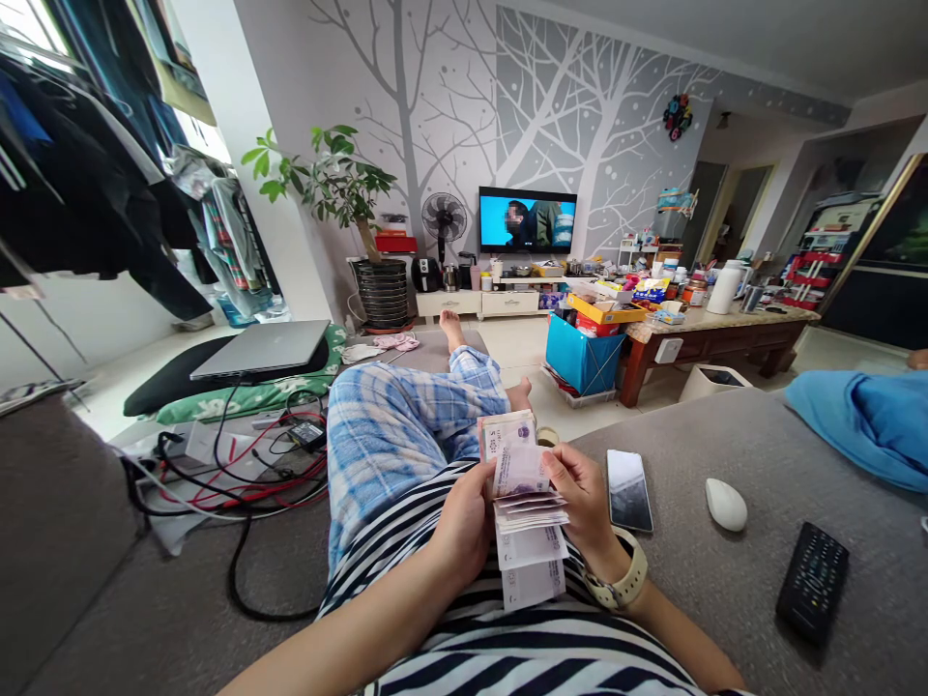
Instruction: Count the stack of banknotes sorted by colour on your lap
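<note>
A stack of banknotes (511, 430) is held up over my lap. My left hand (468, 517) is closed round its left edge, thumb on top. At the right edge, my right hand (576, 488) pinches a note near its upper corner. Several notes fan downward below the hands, and the lowest ones lie against my striped shirt (406, 527). On my right wrist sits a pale watch (619, 572). The fingers under the stack are hidden.
Right of me on the grey sofa lie a smartphone (628, 490), a white mouse (726, 505) and a black remote control (812, 582). Tangled cables (246, 474) and a closed laptop (262, 348) are on the left. Ahead stand a blue box (584, 353) and a cluttered table (696, 327).
</note>
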Demonstrator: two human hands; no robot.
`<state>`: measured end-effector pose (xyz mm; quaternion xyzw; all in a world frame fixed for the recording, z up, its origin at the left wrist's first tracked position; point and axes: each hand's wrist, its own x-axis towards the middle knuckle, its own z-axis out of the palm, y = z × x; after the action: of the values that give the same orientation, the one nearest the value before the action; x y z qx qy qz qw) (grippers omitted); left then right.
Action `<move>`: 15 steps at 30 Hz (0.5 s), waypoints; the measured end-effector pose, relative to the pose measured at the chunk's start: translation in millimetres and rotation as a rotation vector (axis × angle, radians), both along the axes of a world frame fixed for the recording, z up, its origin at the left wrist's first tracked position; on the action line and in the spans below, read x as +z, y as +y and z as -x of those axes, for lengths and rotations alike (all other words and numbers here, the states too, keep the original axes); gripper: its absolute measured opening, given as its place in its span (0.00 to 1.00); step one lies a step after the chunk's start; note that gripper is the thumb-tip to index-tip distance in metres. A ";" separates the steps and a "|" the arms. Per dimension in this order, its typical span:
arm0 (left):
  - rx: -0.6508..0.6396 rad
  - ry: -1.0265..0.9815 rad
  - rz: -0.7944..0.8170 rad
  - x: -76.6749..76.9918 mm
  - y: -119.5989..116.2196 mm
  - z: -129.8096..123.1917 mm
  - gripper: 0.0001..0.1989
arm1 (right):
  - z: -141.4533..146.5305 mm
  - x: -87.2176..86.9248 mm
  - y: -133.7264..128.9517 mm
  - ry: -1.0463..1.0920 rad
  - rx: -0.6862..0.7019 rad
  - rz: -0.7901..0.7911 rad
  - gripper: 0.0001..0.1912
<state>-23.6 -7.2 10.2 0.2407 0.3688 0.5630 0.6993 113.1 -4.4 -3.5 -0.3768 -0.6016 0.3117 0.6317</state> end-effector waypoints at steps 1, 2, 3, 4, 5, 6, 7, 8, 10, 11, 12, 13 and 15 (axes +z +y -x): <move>-0.007 -0.001 -0.001 0.3 -0.5 0.1 0.12 | 0.1 0.0 -0.6 0.002 0.001 -0.002 0.21; -0.012 -0.003 -0.005 0.2 -0.8 0.2 0.12 | 0.2 -0.2 -1.0 0.004 -0.001 -0.003 0.21; -0.019 -0.005 -0.012 -0.1 -0.9 0.4 0.12 | 0.3 -0.6 -1.2 0.004 -0.004 -0.003 0.21; -0.021 -0.008 -0.020 -0.7 -0.7 0.7 0.11 | 0.4 -1.1 -1.3 0.003 -0.006 -0.002 0.20; -0.024 -0.009 -0.028 -1.4 -0.4 0.9 0.11 | 0.5 -1.6 -1.3 0.003 -0.006 0.001 0.20; -0.025 -0.009 -0.035 -2.1 -0.1 1.1 0.11 | 0.5 -2.3 -1.2 0.004 -0.004 0.005 0.19; -0.025 -0.007 -0.040 -2.7 0.3 1.2 0.11 | 0.6 -2.9 -1.0 0.009 -0.002 0.009 0.18; -0.027 -0.003 -0.042 -3.2 0.6 1.3 0.11 | 0.6 -3.5 -0.9 0.015 0.001 0.009 0.17; -0.030 0.010 -0.036 -3.6 1.0 1.0 0.11 | 0.5 -4.8 -0.4 0.032 0.008 0.003 0.16; -0.032 0.018 -0.033 -3.7 1.2 0.8 0.11 | 0.5 -5.5 -0.2 0.040 0.011 -0.002 0.15; -0.033 0.024 -0.030 -3.7 1.3 0.5 0.11 | 0.5 -6.1 -0.1 0.048 0.012 -0.008 0.14; -0.034 0.029 -0.030 -3.7 1.4 0.3 0.11 | 0.5 -6.6 0.1 0.057 0.012 -0.011 0.14; -0.033 0.035 -0.035 -3.7 1.3 0.1 0.11 | 0.8 -7.6 0.2 0.076 0.011 -0.010 0.13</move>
<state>-23.7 -6.0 6.5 0.2689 0.3669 0.5537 0.6975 112.3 -4.2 -11.1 -0.3581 -0.5807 0.3264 0.6542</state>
